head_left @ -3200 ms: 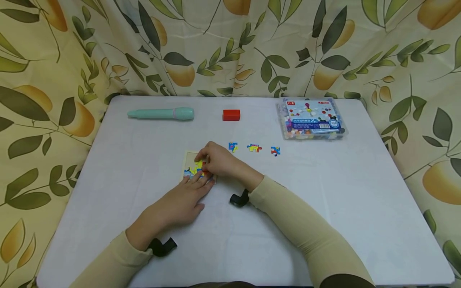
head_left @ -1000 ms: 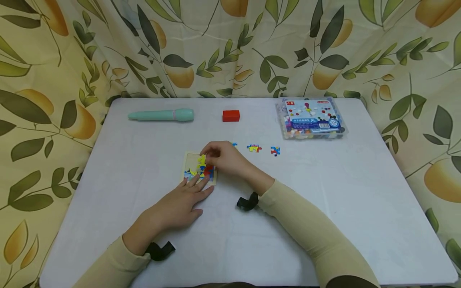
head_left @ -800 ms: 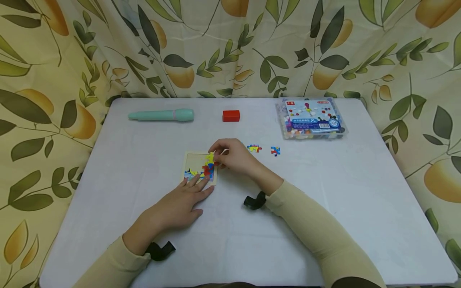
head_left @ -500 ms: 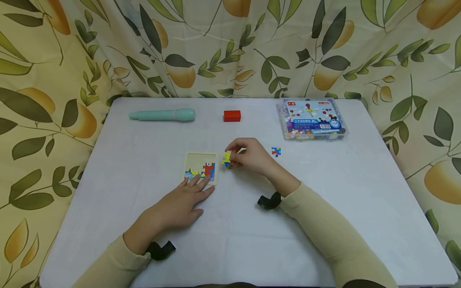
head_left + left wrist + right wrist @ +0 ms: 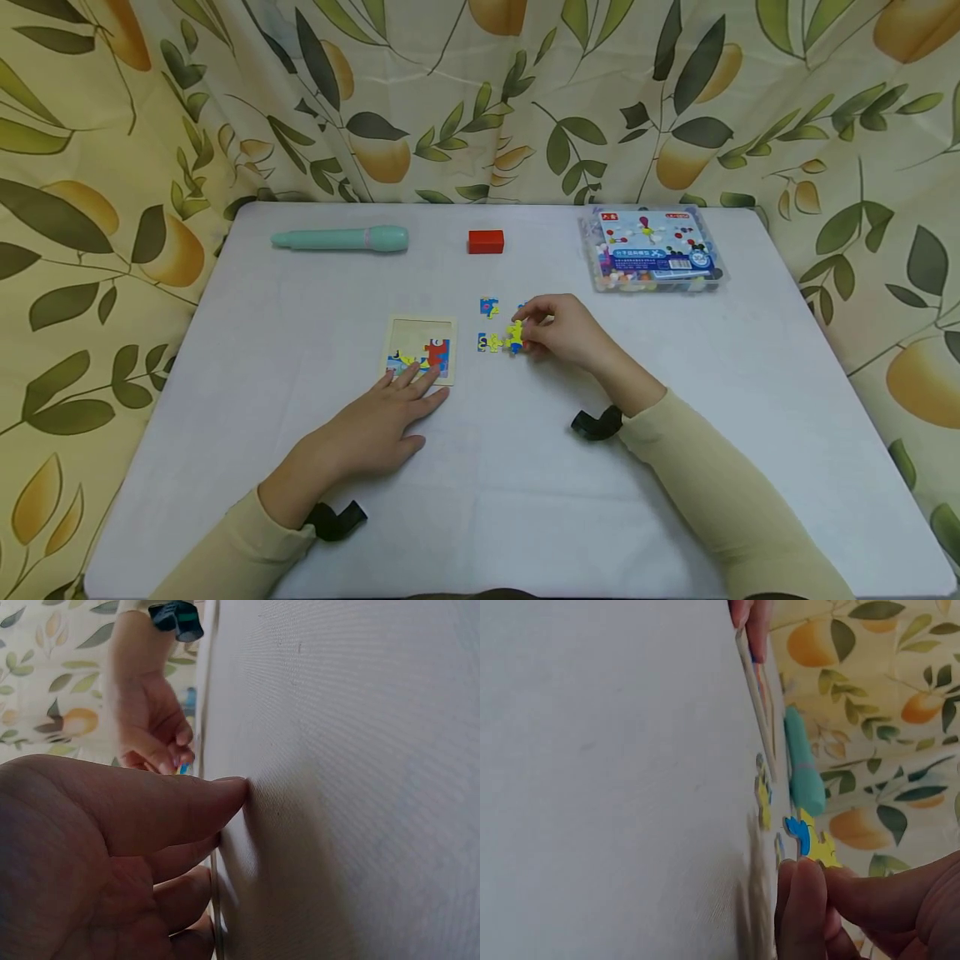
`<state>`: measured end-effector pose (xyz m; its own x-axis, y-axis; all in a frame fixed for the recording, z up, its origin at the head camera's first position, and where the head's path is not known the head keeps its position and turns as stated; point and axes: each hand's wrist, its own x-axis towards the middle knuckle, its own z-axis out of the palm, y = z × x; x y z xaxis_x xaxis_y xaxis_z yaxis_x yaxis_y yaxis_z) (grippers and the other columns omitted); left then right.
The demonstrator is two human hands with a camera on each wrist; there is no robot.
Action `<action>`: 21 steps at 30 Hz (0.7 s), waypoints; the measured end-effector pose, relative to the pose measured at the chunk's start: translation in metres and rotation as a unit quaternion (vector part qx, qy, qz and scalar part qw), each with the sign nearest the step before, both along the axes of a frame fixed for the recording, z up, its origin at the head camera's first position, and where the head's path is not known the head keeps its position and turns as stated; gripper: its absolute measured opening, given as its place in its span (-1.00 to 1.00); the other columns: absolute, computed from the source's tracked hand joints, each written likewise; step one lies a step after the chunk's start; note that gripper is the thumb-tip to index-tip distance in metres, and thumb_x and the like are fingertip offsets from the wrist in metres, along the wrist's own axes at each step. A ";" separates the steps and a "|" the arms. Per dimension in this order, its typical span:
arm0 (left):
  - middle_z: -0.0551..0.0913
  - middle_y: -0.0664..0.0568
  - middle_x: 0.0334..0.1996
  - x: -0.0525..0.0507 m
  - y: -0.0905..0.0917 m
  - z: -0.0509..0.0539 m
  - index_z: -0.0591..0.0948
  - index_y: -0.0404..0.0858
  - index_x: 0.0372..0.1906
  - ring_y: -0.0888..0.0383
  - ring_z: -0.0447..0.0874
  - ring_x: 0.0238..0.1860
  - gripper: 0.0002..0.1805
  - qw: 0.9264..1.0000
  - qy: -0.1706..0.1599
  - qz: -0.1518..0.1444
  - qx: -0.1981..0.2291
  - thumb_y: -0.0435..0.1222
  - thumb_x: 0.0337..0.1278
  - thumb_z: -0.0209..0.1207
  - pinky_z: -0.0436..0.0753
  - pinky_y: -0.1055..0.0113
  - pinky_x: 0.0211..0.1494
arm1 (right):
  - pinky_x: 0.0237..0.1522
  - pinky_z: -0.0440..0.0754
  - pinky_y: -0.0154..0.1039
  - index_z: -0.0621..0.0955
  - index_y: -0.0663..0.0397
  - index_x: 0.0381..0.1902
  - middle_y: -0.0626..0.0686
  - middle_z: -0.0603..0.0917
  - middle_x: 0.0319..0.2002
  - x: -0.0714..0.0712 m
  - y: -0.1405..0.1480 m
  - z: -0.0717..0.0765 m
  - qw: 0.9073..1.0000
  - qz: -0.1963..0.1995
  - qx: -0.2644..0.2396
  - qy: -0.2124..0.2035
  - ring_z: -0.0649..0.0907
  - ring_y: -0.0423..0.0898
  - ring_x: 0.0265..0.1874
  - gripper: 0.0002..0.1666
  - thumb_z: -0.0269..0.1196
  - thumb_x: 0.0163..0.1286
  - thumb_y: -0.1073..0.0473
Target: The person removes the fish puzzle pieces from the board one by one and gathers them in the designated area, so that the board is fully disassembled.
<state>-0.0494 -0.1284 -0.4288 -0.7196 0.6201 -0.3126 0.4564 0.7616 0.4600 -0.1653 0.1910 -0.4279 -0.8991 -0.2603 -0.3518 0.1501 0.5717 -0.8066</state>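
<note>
My right hand [image 5: 566,329] pinches a yellow and blue jigsaw piece [image 5: 514,335] between thumb and fingers, just above the table. In the right wrist view the piece [image 5: 817,844] is tilted up off the cloth. With spread, straight fingers, my left hand [image 5: 375,429] rests on the lower edge of a small wooden puzzle tray [image 5: 412,331]. Red, blue and yellow pieces [image 5: 436,353] fill the tray's lower part; its upper part shows bare wood. Two loose pieces, one above [image 5: 489,307] and one below [image 5: 491,342], lie between tray and right hand. Another is mostly hidden behind that hand.
Along the back of the white table [image 5: 675,483] lie a mint-green pen-shaped object [image 5: 340,239], a red block [image 5: 486,242] and a clear plastic box [image 5: 654,250] of small colourful parts. A patterned curtain [image 5: 465,100] surrounds the table's back and sides.
My right hand has lifted the yellow and blue jigsaw piece out of the tray and carried it right, past the loose pieces. My left hand has stayed on the tray's edge.
</note>
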 end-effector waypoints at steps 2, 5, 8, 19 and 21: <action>0.08 -0.07 0.76 0.000 0.000 0.000 0.30 -0.09 0.70 -0.19 -0.11 0.80 -0.28 1.000 0.002 -0.001 0.000 -0.20 0.55 0.20 -0.03 -0.25 0.79 | -0.26 0.84 -0.22 0.74 0.15 0.13 0.17 0.65 -0.22 0.001 0.004 -0.001 1.000 -0.005 0.007 -0.004 0.79 -0.03 -0.39 -0.73 0.31 0.52 0.36; 0.08 -0.07 0.76 0.000 0.000 -0.001 0.30 -0.09 0.70 -0.19 -0.10 0.80 -0.28 1.000 0.002 -0.001 0.000 -0.20 0.55 0.20 -0.03 -0.24 0.79 | -0.27 0.85 -0.22 0.72 0.20 0.14 0.17 0.66 -0.23 0.002 0.010 -0.002 1.000 -0.013 0.011 -0.011 0.80 -0.05 -0.40 -0.72 0.29 0.53 0.38; 0.09 -0.09 0.76 0.000 0.000 -0.001 0.31 -0.11 0.69 -0.20 -0.10 0.79 -0.28 1.000 0.002 -0.002 0.004 -0.21 0.54 0.20 -0.02 -0.26 0.79 | -0.30 0.85 -0.20 0.70 0.23 0.12 0.17 0.66 -0.26 0.004 0.013 -0.002 1.000 -0.019 0.013 -0.017 0.80 -0.05 -0.41 -0.73 0.29 0.52 0.41; 0.10 -0.09 0.76 0.001 0.000 -0.002 0.31 -0.10 0.69 -0.21 -0.08 0.79 -0.27 1.000 0.008 -0.002 0.003 -0.20 0.54 0.21 -0.01 -0.26 0.78 | -0.41 0.73 -0.27 0.74 0.17 0.01 0.11 0.70 -0.35 0.006 0.016 -0.004 0.999 -0.015 0.050 0.011 0.72 -0.09 -0.47 -0.78 0.30 0.47 0.40; 0.10 -0.10 0.76 0.001 0.000 -0.002 0.31 -0.11 0.69 -0.21 -0.08 0.79 -0.28 1.000 0.008 -0.003 0.005 -0.21 0.54 0.21 -0.01 -0.27 0.78 | -0.41 0.67 -0.28 0.76 0.13 -0.03 0.08 0.71 -0.37 0.006 0.015 -0.005 0.997 -0.010 0.073 0.030 0.68 -0.09 -0.49 -0.80 0.32 0.46 0.38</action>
